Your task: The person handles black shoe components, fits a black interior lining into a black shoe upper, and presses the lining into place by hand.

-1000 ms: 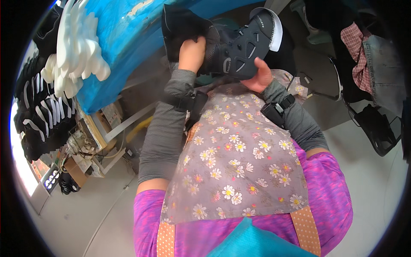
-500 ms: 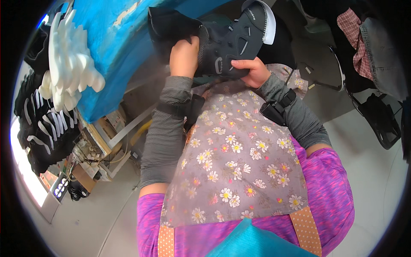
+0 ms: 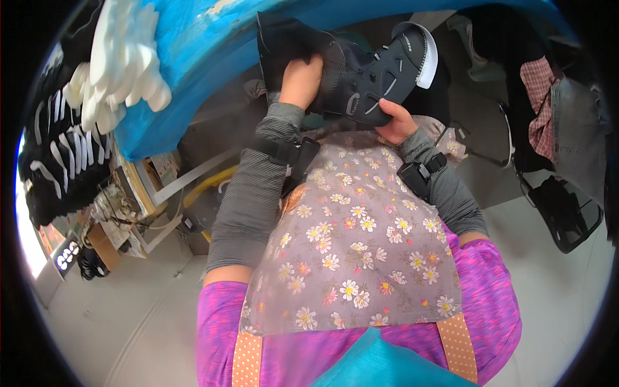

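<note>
A black shoe upper (image 3: pixel 371 72) with a white strip along its toe end hangs between my hands above my lap, its collar end to the left and its toe end pointing up and to the right. My left hand (image 3: pixel 302 82) is closed on the collar end, with the fingertips hidden behind the dark material. On the lower edge nearer the toe end, my right hand (image 3: pixel 396 122) pinches the upper, thumb on the outside and the other fingers mostly hidden behind it.
A blue-covered table (image 3: pixel 193 64) curves along the far left. White curved pieces (image 3: pixel 126 61) are heaped at its edge, with black uppers (image 3: pixel 68 151) bearing white strips beside them. To the right are a black chair-like frame (image 3: pixel 567 200) and plaid cloth (image 3: pixel 536 103) with grey denim.
The upper and both hands have shifted slightly right and down in the picture, while the surroundings have also shifted as the view turned. Both hands keep their hold.
</note>
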The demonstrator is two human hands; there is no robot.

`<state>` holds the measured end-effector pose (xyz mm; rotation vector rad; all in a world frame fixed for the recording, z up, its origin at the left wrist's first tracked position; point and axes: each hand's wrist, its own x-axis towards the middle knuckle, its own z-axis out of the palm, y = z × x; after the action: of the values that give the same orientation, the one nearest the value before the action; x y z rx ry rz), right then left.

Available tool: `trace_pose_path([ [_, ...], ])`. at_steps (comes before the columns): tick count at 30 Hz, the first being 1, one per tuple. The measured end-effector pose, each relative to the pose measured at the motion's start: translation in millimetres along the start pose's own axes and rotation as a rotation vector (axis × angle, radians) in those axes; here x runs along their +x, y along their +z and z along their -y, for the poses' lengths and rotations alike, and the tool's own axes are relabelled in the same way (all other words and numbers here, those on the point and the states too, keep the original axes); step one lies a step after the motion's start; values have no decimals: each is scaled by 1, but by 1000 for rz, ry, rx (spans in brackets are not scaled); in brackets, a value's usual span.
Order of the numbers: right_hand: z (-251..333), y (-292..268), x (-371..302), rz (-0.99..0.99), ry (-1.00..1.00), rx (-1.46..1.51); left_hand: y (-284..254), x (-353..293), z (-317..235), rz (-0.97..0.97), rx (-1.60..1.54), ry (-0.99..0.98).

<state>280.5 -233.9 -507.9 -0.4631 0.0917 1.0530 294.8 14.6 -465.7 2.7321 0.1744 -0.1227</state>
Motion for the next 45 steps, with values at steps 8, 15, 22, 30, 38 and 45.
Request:
trace_pose_path([
  [8, 11, 21, 1, -188, -94, -481, -39, -41, -11, -122, -1583, -597],
  [15, 23, 16, 1, -85, -167, -444, -100, -54, -15, 118, -778, -311],
  [22, 11, 30, 4, -113, -243, -342, -90, -74, -16, 150, -810, -569],
  [30, 13, 27, 5, -87, -221, -367, -112, -105, -26, 343, -1630, -641],
  [38, 12, 28, 4, -76, -246, -366, -92, -136, -6, 253, -1242, -377],
  [45, 8, 17, 2, -65, -216, -369, -99, -152, -16, -175, -1160, -335],
])
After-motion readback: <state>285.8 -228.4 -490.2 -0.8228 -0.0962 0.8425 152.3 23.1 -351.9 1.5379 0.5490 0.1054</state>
